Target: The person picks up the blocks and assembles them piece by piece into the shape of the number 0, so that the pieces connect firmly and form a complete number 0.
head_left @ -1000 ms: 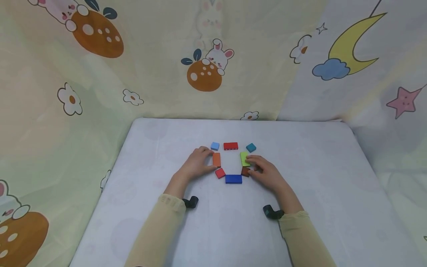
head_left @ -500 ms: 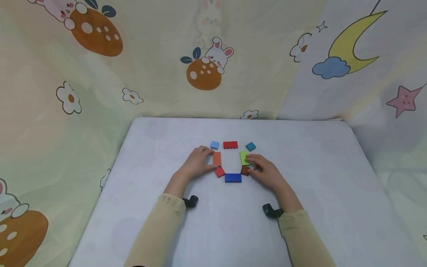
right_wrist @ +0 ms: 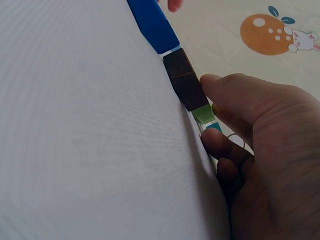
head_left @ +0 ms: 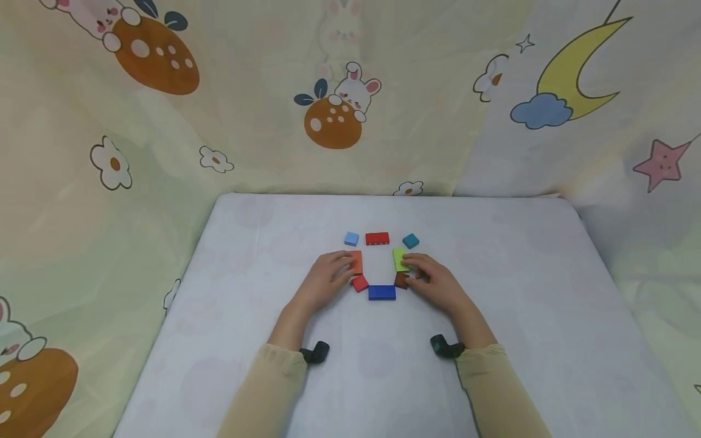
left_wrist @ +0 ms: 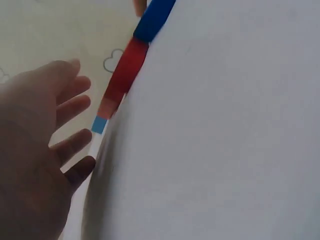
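Observation:
Several coloured toy bricks form a ring on the white table. My left hand is at the ring's left side, its fingers overlapping the orange brick in the head view; a small red brick sits just below. In the left wrist view, its fingers are spread and loosely bent, with nothing between them. My right hand rests at the right side, fingertips at the lime-green brick and thumb beside the brown brick. The blue brick lies at the near side between both hands.
At the ring's far side are a light-blue brick, a long red brick and a teal brick. The white-covered table meets a cartoon-print curtain at the back and sides. Small black cameras sit on both wrists.
My left hand has drawn slightly back toward me, its fingers and thumb coming closer together beside the orange brick. The right hand stays in place, and the bricks keep their arrangement.

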Demonstrator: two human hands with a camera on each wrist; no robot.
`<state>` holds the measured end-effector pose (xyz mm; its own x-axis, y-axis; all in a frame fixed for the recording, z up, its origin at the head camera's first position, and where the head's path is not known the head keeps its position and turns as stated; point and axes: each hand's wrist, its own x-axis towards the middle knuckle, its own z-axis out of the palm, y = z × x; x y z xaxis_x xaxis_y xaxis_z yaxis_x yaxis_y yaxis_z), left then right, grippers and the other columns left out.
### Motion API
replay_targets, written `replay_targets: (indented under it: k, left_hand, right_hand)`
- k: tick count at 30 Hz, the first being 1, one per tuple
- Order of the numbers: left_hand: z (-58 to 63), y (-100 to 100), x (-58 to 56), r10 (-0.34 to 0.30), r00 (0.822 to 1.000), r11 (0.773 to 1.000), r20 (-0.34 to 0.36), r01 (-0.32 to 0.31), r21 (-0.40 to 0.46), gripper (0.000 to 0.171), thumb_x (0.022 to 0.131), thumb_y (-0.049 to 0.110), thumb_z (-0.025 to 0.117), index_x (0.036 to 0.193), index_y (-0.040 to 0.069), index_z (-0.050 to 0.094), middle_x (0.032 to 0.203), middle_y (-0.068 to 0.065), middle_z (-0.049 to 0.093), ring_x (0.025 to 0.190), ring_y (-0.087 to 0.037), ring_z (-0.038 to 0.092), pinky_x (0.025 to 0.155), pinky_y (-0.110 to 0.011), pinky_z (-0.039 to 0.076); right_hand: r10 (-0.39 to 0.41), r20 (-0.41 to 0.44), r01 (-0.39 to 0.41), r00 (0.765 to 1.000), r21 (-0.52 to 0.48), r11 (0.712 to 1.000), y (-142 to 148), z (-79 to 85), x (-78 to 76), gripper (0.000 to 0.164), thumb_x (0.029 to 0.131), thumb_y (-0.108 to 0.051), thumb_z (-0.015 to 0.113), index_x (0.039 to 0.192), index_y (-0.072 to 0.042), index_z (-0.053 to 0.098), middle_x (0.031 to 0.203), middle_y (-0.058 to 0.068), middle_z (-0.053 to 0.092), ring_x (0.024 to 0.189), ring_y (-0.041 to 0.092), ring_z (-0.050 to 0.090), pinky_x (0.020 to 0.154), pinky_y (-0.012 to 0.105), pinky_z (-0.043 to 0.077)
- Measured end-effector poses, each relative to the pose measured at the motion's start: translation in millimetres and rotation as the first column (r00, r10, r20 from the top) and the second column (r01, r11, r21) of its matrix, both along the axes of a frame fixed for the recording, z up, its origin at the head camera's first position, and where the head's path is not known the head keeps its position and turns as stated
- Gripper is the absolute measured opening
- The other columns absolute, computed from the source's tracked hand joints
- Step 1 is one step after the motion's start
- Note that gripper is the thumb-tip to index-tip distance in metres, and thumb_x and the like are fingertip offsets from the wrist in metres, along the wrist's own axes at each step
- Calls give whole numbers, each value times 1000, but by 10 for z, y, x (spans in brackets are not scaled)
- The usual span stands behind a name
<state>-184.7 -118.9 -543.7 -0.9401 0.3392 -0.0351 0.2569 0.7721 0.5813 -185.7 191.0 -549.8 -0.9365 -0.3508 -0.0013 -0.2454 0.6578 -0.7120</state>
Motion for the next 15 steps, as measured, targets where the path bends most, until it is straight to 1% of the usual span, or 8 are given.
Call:
replay_targets:
  k: [3, 6, 9, 15]
  left_hand:
    - [-41, 11, 71, -55, 998, 997, -40, 53, -50, 46, 100, 47, 53, 144, 35, 50, 155, 9, 42, 145, -20, 34, 118, -47, 32]
    - [-81, 16, 111, -85, 994, 993, -66, 79, -89, 44, 100, 48, 52, 143, 40, 50, 157, 12, 37, 146, -20, 32, 119, -49, 28]
    - [-117, 17, 124, -92, 992, 990, -83, 83, -111, 45, 99, 49, 52, 143, 42, 49, 158, 13, 35, 146, -19, 32, 120, -48, 28]
    - [-130, 15, 122, -97, 990, 990, -102, 86, -116, 45, 99, 48, 54, 143, 41, 49, 158, 13, 35, 145, -20, 33, 120, -47, 27]
  right_hand:
    - [-2, -3, 2, 1000, -1, 1000, 0, -9, 1, 43, 93, -24, 68, 135, -26, 58, 144, -9, 51, 94, 14, 53, 83, 35, 49]
    - [-4, -2, 4, 1000, 11, 1000, 1, -21, 6, 43, 94, -25, 68, 135, -28, 58, 145, -9, 50, 94, 13, 53, 84, 35, 49]
    - [-7, 1, 7, 1000, 17, 1000, 0, -25, 12, 43, 94, -25, 68, 136, -28, 58, 145, -9, 50, 95, 13, 53, 85, 35, 49]
    - [-15, -3, 15, 1000, 18, 1000, 0, -25, 2, 42, 94, -26, 68, 135, -29, 58, 145, -11, 50, 95, 14, 53, 85, 35, 49]
